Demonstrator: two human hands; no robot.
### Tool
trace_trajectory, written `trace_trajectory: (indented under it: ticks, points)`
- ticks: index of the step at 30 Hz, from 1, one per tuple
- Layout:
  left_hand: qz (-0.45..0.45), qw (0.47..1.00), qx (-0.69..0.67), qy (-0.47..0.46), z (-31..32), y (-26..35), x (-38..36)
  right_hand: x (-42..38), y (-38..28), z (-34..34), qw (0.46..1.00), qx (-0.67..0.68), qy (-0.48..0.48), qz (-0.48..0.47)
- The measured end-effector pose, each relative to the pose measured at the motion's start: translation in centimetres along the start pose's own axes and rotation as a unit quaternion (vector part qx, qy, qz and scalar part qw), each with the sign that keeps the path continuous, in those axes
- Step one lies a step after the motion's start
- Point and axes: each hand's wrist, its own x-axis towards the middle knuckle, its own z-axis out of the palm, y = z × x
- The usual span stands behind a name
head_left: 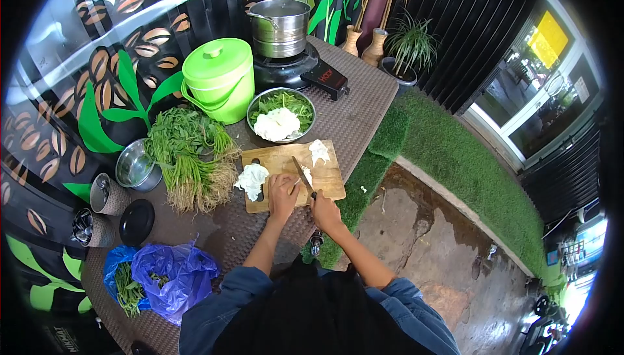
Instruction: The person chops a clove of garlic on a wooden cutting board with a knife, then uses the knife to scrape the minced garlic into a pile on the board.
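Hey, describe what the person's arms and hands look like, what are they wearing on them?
Both arms wear blue denim-like sleeves pushed up to about the elbow, so the forearms are bare. The left hand and right hand are bare too: no gloves. No watch, ring or bracelet can be made out at this size. A dark garment covers the chest between the sleeves.

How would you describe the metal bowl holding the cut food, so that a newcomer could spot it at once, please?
Start at the green bucket on the table. Just right of it, in front of the stove, sits the bowl, beyond the cutting board. Unlike the empty metal bowl left of the leafy bunch, it holds green leaves and white cauliflower.
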Motion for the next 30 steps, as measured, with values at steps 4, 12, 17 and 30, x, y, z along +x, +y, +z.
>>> trace_trajectory:
  ticks: [4,12,17,30]
  points:
    - [-0.01,0.999,-0.032,-0.033,0.0,-1.1,-0.5,1.8,-0.8,-0.6,0.999,0.009,-0.029,-0.009]
    - [-0.034,0.994,-0.089,-0.06,0.0,-1.4,-0.5,1.3,-1.9,-1.0,0.999,0.005,-0.046,0.011]
    - [-0.034,0.995,-0.072,-0.053,0.0,-1.2,-0.4,1.6,-1.8,1.9,0.999,-0.008,0.023,0.029]
    - [-0.031,0.995,-0.082,-0.038,0.0,-1.2,-0.5,1.3,-2.5,1.0,0.998,0.017,-0.007,0.052]
